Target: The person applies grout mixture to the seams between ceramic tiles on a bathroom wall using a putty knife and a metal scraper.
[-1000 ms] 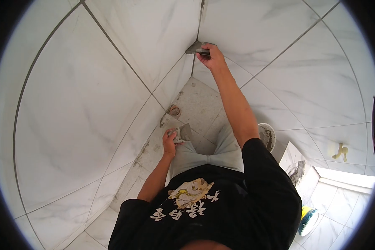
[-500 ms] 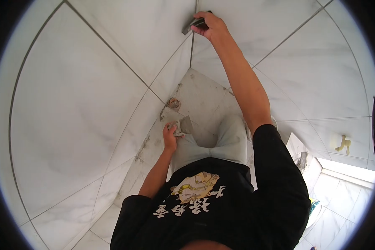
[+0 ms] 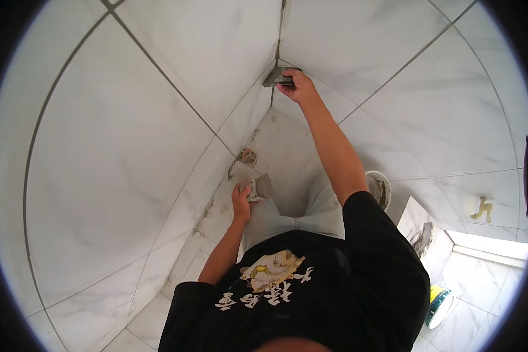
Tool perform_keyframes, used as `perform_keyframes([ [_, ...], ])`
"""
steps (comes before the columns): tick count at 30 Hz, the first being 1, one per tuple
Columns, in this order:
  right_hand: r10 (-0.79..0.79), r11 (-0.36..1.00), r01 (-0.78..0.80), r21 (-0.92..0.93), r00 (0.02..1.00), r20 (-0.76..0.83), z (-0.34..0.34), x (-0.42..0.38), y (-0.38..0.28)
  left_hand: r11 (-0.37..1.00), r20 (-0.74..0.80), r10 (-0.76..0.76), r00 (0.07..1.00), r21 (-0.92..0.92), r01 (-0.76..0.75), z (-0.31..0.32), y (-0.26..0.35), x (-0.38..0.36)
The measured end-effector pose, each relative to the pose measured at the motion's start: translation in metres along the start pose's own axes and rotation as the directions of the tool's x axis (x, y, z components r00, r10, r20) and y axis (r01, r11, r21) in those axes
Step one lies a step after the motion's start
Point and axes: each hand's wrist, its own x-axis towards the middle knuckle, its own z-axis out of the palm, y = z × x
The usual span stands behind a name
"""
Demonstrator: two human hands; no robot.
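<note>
My right hand (image 3: 299, 88) is closed around a dark, flat scraper (image 3: 273, 77). Its blade lies against the corner where two walls of white marbled tile meet, across the dark vertical joint (image 3: 278, 50). Lower down, near my left knee, my left hand (image 3: 241, 200) grips a putty knife (image 3: 253, 190) with a wide blade. Grey paste (image 3: 264, 185) appears to sit on that blade. My fingers hide most of both handles.
A ring-shaped roll (image 3: 248, 156) lies on the dusty floor (image 3: 281, 138) by the left wall. Beside my right knee stands a bucket (image 3: 387, 190) with grey residue inside. A yellowish fitting (image 3: 483, 209) juts from the right wall. Behind me is a yellow-and-green tub (image 3: 440, 308).
My right hand has drawn the scraper down along the corner joint, leaving darker grey in the joint above. My left hand stays nearly in place. The view has shifted slightly, showing more of the bucket.
</note>
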Motion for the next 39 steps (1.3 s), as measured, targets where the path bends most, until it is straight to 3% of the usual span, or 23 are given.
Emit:
perform_keyframes([
  [11,-0.252,0.968,0.251,0.014,0.968,0.022,0.076,-0.079,-0.098,1.000,0.019,-0.023,1.000,-0.008,0.023,0.000,-0.001,-0.004],
  [13,-0.312,0.948,0.291,0.127,0.927,0.210,0.073,-0.089,-0.112,1.000,0.012,0.001,1.000,0.013,-0.001,0.002,-0.002,-0.003],
  [16,-0.387,0.922,0.377,0.088,0.907,0.168,0.061,-0.103,-0.110,0.999,0.006,0.016,1.000,0.030,-0.016,0.002,0.002,-0.008],
  [19,-0.186,0.982,0.188,-0.010,0.974,0.132,0.022,-0.073,-0.071,1.000,0.035,-0.007,0.999,0.018,0.006,-0.001,0.000,-0.003],
  [24,0.002,1.000,-0.001,-0.014,0.997,0.072,-0.005,-0.043,-0.027,0.999,0.022,-0.034,0.999,0.031,0.034,-0.003,0.000,-0.007],
  [28,-0.018,0.998,0.021,-0.055,0.998,0.058,-0.005,-0.024,-0.017,1.000,0.019,-0.010,1.000,-0.022,0.010,-0.002,-0.001,-0.002],
  [36,0.182,0.983,-0.180,0.047,0.982,-0.052,-0.051,0.037,0.031,0.999,0.017,-0.046,0.999,-0.013,0.046,-0.004,-0.002,-0.002],
  [39,0.208,0.976,-0.208,0.067,0.978,0.000,-0.060,0.058,0.048,0.999,0.027,-0.030,0.999,0.015,0.030,-0.007,-0.003,-0.002],
])
